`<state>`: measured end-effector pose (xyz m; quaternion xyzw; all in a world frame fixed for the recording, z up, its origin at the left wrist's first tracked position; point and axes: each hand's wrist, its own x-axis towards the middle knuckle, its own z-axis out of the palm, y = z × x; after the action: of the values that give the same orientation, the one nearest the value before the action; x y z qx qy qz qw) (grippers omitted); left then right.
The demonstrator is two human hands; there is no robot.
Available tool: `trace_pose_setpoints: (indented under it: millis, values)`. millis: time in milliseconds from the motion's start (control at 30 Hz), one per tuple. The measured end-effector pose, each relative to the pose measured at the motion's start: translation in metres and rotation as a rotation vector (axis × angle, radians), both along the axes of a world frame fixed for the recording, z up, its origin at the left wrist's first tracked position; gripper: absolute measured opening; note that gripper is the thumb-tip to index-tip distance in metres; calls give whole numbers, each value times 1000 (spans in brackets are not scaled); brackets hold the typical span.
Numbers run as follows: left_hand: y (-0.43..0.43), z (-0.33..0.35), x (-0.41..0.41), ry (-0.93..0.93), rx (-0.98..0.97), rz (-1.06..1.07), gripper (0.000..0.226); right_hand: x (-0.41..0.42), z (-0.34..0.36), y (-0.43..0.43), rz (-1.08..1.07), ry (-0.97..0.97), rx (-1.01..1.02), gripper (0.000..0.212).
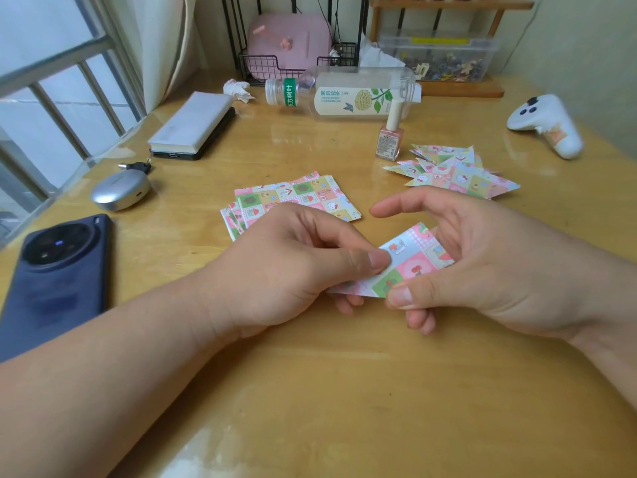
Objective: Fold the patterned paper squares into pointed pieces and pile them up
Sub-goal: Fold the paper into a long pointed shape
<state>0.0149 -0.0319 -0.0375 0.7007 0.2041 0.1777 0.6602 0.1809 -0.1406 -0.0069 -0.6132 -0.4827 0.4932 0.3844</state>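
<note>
At frame centre I see my left hand and right hand pinching one patterned paper square, thumbs pressed on it, right forefinger extended. Upper right, a clear plastic box holds small jumbled pieces.

Dark phone, silver case, lying bottle, nail polish, white controller

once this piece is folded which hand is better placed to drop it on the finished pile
Right. The pile of pointed pieces lies on the far right of the table, just beyond the right hand. The left hand pinches the paper nearer the flat squares and would have to cross over.
</note>
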Motion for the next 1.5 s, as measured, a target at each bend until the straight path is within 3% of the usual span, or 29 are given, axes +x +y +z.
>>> trace_pose_setpoints:
  millis: [333, 567, 667, 767, 867, 1100, 1500]
  values:
    - [-4, -5, 2, -67, -81, 62, 12, -1, 0, 0, -26, 19, 50, 71]
    - [-4, -4, 5, -108, -175, 140, 9, -1, -5, 5, -164, 84, 158, 68]
    - [-3, -2, 4, -45, -85, 165, 13, -1, -9, 6, -163, 44, 163, 52]
    - [-3, 2, 1, 57, 85, 160, 15, 5, -12, 6, -174, -91, 205, 20]
    - [-6, 6, -1, 115, 195, 118, 15, 8, -14, 6, -139, -95, 245, 9]
    - [-7, 7, -2, 156, 263, 96, 16, 6, -15, 8, -93, -129, 258, 10]
    - [-5, 9, -3, 132, 189, 65, 15, 19, -5, 3, -122, -303, 200, 6]
